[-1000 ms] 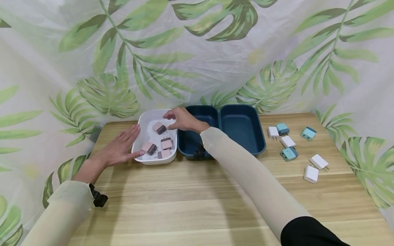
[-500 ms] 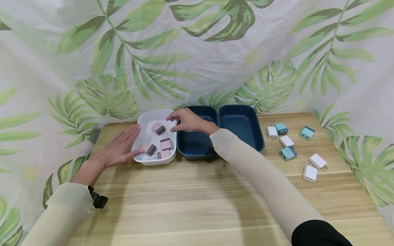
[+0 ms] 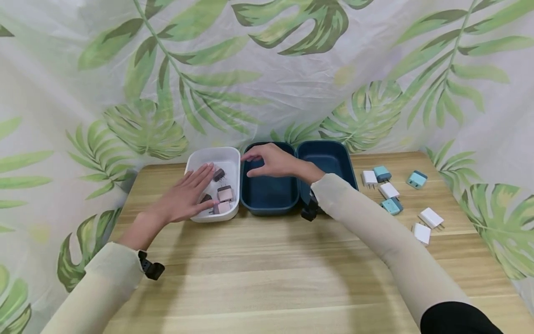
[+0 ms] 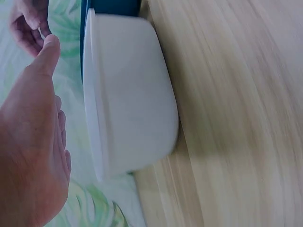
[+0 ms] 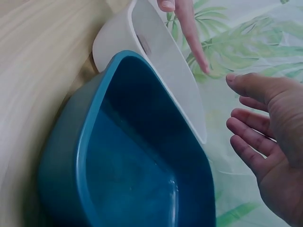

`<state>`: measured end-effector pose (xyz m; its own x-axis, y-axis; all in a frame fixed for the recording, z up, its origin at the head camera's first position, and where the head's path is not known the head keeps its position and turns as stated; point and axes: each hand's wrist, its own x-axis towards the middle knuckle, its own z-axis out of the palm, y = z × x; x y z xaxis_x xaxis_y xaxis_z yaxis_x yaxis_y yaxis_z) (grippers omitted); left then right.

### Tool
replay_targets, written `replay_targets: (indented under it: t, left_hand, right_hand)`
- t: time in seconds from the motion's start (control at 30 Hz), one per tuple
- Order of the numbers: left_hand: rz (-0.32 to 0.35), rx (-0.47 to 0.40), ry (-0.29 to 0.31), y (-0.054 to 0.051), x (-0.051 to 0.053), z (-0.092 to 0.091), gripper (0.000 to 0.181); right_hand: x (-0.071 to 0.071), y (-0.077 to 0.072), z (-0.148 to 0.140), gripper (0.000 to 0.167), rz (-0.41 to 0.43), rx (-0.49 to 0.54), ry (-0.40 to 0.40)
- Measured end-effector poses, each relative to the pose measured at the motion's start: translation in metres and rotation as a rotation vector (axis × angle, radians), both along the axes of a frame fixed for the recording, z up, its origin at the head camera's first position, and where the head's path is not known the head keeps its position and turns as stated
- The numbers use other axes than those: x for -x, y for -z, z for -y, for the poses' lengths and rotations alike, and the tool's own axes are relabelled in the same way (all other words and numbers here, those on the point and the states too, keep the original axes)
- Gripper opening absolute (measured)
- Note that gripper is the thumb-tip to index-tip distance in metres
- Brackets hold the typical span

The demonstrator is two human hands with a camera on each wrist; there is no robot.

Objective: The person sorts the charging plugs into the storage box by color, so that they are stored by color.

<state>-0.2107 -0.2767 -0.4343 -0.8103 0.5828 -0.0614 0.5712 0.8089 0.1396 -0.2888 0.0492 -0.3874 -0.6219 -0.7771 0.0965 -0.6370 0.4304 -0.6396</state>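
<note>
Over the left part of the white bin (image 3: 230, 163) hovers my left hand (image 3: 183, 197), fingers straight and holding nothing. Pink-and-grey plug adapters (image 3: 225, 194) lie in that bin, some partly hidden beneath the hand. My right hand (image 3: 275, 161) is above the middle dark blue bin (image 3: 270, 195), its fingers loosely bent with nothing between them. In the right wrist view the right hand (image 5: 270, 123) has thumb and fingers apart, above the blue bin's rim (image 5: 85, 156). The left wrist view shows the left hand (image 4: 35, 118) raised above the white bin's rim (image 4: 97, 94).
A second dark blue bin (image 3: 327, 160) adjoins the middle one, partly covered by the right arm. On the wooden table (image 3: 233, 273) to the right lie several loose adapters, white (image 3: 431, 217) and teal (image 3: 416, 179). A leaf-print cloth (image 3: 292, 93) hangs behind the bins.
My right hand has moved right, from the white bin's edge to over the middle blue bin. The left hand has shifted right, from the white bin's left rim to above its inside.
</note>
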Motion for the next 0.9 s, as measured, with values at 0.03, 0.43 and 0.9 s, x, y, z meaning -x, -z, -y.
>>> replay_targets:
  t: [0.03,0.43,0.9]
  left_hand:
    - [-0.002,-0.002,0.010,-0.001,-0.001,-0.005,0.094]
    - [-0.049,-0.034,0.079,0.002,0.001,-0.051,0.099]
    - [-0.017,0.034,0.054,0.007,0.014,-0.081,0.104]
  right_hand:
    - [-0.002,-0.002,-0.004,0.049,-0.010,-0.005,-0.003]
    - [-0.017,-0.011,-0.057,0.048,-0.099,-0.012,-0.063]
    - [-0.040,-0.002,-0.125,0.049,-0.133,-0.061,0.000]
